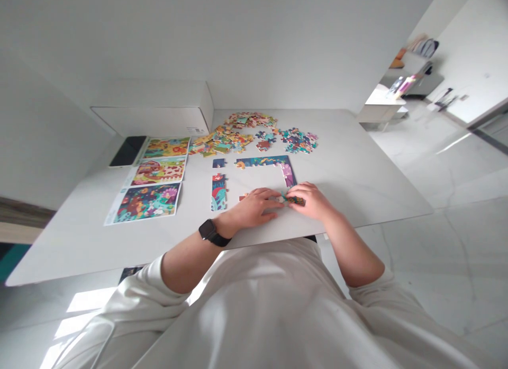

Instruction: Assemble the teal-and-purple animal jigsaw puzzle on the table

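Observation:
My left hand lies on the white table, fingers curled down onto small puzzle pieces near the front edge. My right hand meets it from the right and pinches a coloured puzzle piece between fingers and thumb. Just beyond the hands is a partly joined puzzle border: a top strip, a right strip and a left strip. A black watch is on my left wrist.
Several heaps of loose puzzle pieces lie further back. Three picture cards lie in a column at the left, with a dark phone and a white box behind them. A room with shelves opens at the right.

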A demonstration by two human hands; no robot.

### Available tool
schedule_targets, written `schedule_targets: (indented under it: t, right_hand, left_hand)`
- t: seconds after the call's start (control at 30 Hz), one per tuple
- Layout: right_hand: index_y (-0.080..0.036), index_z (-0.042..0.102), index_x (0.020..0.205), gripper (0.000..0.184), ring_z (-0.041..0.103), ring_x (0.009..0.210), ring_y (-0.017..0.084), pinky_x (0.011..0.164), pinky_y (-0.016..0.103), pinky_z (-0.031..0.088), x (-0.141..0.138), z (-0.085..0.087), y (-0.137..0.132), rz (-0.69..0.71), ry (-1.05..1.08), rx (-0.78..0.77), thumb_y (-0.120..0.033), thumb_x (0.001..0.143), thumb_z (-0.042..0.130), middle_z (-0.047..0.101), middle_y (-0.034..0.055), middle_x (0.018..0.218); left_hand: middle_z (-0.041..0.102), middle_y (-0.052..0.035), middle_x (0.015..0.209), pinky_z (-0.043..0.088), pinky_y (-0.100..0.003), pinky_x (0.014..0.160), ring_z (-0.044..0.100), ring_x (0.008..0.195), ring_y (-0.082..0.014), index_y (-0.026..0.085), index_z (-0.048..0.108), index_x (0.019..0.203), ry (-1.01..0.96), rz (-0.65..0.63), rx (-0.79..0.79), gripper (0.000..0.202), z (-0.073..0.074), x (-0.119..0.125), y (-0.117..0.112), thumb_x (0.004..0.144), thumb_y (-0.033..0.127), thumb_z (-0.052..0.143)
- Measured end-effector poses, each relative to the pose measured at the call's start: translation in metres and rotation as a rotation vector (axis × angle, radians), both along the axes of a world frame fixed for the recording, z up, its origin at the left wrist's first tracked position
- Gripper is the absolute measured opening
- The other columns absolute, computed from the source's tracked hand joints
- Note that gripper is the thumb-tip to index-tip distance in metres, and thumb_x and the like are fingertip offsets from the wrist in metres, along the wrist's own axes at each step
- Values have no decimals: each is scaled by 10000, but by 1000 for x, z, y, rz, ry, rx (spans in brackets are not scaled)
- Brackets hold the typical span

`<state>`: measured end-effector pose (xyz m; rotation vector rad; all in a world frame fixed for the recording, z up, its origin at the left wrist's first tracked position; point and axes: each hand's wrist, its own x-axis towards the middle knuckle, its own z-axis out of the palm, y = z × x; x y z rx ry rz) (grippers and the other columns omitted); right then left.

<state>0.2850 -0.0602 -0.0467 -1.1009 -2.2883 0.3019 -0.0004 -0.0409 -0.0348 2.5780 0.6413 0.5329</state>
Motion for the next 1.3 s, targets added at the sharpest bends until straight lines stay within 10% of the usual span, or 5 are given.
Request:
schedule_targets:
  t: [1.3]
  right_hand:
    - [-313, 852, 1151, 192, 730, 1150, 291, 1074, 513, 562, 35, -11, -17, -149, 16, -1, -296, 975, 776, 802, 80, 1228]
  left_hand:
    - [602, -86, 1648, 381, -539, 1297, 536, 1504, -339, 306, 598, 1610, 129, -74, 173, 530, -5, 15, -3, 1117, 490, 536]
